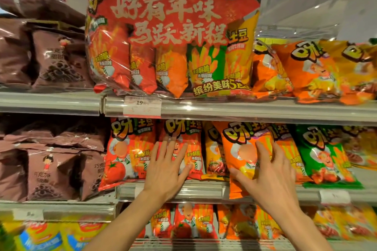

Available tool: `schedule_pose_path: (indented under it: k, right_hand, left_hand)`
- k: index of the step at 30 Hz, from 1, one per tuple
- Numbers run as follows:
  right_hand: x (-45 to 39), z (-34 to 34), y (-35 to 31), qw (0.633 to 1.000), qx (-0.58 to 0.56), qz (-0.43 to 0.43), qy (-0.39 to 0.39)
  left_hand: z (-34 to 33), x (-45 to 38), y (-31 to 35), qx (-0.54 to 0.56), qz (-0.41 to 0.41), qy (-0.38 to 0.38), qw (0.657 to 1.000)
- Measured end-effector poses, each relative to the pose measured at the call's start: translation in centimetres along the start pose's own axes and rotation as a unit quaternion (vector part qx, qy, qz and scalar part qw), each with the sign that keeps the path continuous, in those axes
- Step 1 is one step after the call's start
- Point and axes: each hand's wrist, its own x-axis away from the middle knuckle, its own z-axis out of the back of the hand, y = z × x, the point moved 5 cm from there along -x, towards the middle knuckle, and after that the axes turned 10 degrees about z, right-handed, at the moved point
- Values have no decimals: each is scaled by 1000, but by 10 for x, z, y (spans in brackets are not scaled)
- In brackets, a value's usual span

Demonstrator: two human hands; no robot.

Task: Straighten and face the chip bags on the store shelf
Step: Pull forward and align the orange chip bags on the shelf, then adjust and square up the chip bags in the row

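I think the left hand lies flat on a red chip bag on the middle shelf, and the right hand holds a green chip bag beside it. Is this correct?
Not quite. In the head view the right hand holds a glossy orange chip bag, not a green one. The left hand does lie flat on the glossy red chip bag on the middle shelf.

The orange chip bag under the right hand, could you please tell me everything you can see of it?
The orange chip bag is glossy crinkled plastic with bold outlined lettering on top and a chef figure below. It stands on the middle shelf, tilted, its bottom hanging over the shelf rail, overlapping the yellow bag. The right hand grips it, thumb on front.
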Motion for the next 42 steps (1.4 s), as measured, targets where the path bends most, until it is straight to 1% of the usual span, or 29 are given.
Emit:
schedule_pose_path:
  k: [3,5,7,9,10,11,13,15,17,18,19,20,23,25,27,28,30,32,34,37,40,42]
  right_hand:
    - [2,-1,2,1000,-10,-1,-8]
    - [3,0,3,1000,-22,-4,-11]
    - [5,2,2,999,-47,-2,-1]
    - [5,3,-1,996,-84,4,5]
    - [5,3,-5,995,-102,7,1]
    - [5,3,-10,993,-118,12,-3]
    - [6,2,-24,989,-142,30,-10]
    - [8,-1,-41,985,-165,53,-21]
    - [11,-3,-57,980,-181,72,-25]
    - [12,-4,-63,979,-186,78,-25]
    - [13,-6,-69,978,-190,84,-28]
    - [13,-8,-74,976,-193,90,-34]
    - [14,-12,-88,971,-207,113,-50]
    - [15,-11,-92,959,-241,132,-68]
    - [9,-6,-88,946,-285,134,-76]
    - [2,-3,-80,944,-301,120,-64]
    - [-19,-4,-55,951,-299,58,-52]
    - [-40,-16,-31,967,-234,-8,-96]
    - [-52,-34,-19,974,-164,-46,-152]
    - [-61,-54,-19,961,-163,-93,-202]
    - [-67,-66,-18,947,-177,-137,-229]
    - [-66,-71,-17,944,-171,-145,-241]
  left_hand:
    - [0,-1,3,2,17,-10,1000]
    - [7,2,4,41,7,10,999]
    - [20,8,7,133,-8,46,990]
    - [37,11,10,259,12,42,965]
    - [45,12,12,322,34,16,946]
    - [51,11,15,384,58,-27,921]
    - [57,9,24,493,107,-140,852]
    - [58,8,32,566,133,-219,784]
    - [58,8,32,623,155,-242,727]
    - [57,8,29,643,168,-236,709]
    - [55,8,25,654,177,-226,699]
    - [54,8,20,658,182,-218,697]
    - [53,10,5,657,190,-193,704]
    - [56,10,-2,661,195,-164,706]
    - [59,10,-10,660,197,-144,711]
    - [59,10,-14,656,196,-138,716]
    - [61,13,-23,641,191,-131,732]
    - [61,15,-29,627,187,-128,745]
    - [61,17,-34,624,188,-122,749]
    - [61,17,-38,616,187,-119,756]
    - [63,18,-43,609,188,-119,761]
    - [65,21,-49,607,189,-119,763]
